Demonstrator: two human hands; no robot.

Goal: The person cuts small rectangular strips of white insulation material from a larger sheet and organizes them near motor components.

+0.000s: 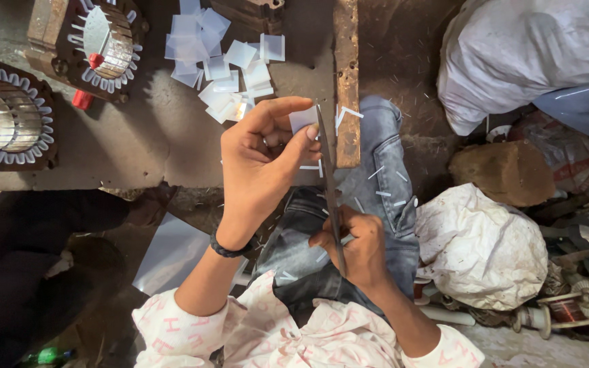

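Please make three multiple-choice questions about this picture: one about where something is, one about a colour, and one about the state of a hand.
1. Where does the pile of cut white pieces lie?
A. on the board above the left hand
B. on the white sack
C. on the person's lap

2. What colour is the band on the left wrist?
A. red
B. black
C. yellow

3. What does the left hand do?
A. lies flat and empty
B. pinches a small white piece
C. grips a spool

Answers:
1 A, the pile rests on the dark board, beyond the fingers.
2 B, the band shows dark black against the wrist.
3 B, thumb and fingers close on the white piece beside the scissors, which the right hand holds.
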